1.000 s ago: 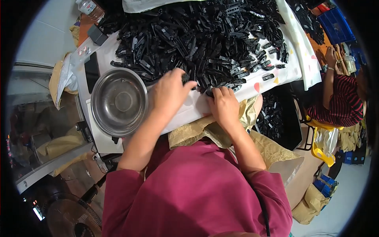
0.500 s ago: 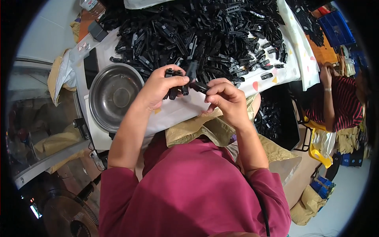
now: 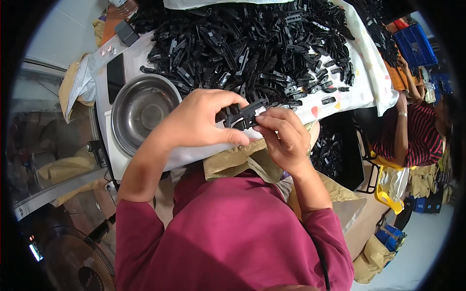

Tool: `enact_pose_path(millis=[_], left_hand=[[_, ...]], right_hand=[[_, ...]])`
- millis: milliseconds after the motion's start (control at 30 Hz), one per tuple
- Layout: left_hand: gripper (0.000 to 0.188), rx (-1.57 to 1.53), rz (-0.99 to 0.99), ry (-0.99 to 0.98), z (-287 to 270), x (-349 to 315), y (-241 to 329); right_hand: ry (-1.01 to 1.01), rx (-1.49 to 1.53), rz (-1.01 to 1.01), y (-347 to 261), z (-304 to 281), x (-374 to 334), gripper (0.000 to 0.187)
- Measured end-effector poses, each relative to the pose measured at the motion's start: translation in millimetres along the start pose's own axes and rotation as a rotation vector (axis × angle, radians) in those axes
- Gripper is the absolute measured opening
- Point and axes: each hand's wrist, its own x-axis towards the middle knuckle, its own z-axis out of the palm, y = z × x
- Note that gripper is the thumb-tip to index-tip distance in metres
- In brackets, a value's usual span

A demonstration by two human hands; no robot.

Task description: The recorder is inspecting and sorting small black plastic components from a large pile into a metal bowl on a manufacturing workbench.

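The bench (image 3: 361,92) is carrying a heap of black parts (image 3: 208,43) at twelve o'clock, seemingly much remaining; more, perhaps finished, are filling the black bin (image 3: 350,167) at three. Near centre, the left hand (image 3: 201,116) is curling its fingers around dark pieces; the right hand's (image 3: 287,133) fingers are pinching one black part (image 3: 248,112), apparently unfinished.

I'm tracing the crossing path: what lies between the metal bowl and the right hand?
In the head view, the left hand and then some black parts lie between the metal bowl and the right hand.
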Motion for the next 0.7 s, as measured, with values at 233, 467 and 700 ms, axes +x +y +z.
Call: enact_pose_path(millis=[233,467,700], left_hand=[[0.039,0.310,0.230,0.221,19,-7,-13],[0.029,0.155,0.070,0.018,14,-37,-22],[0.033,0.631,-0.453,0.439,-24,-104,-57]], right_hand=[[-0.044,-0.002,0.030,4,5,-8,0.031],[-0.288,0.030,0.226,-3,19,-24,0.037],[-0.263,-0.300,0.487,41,33,-33,0.041]])
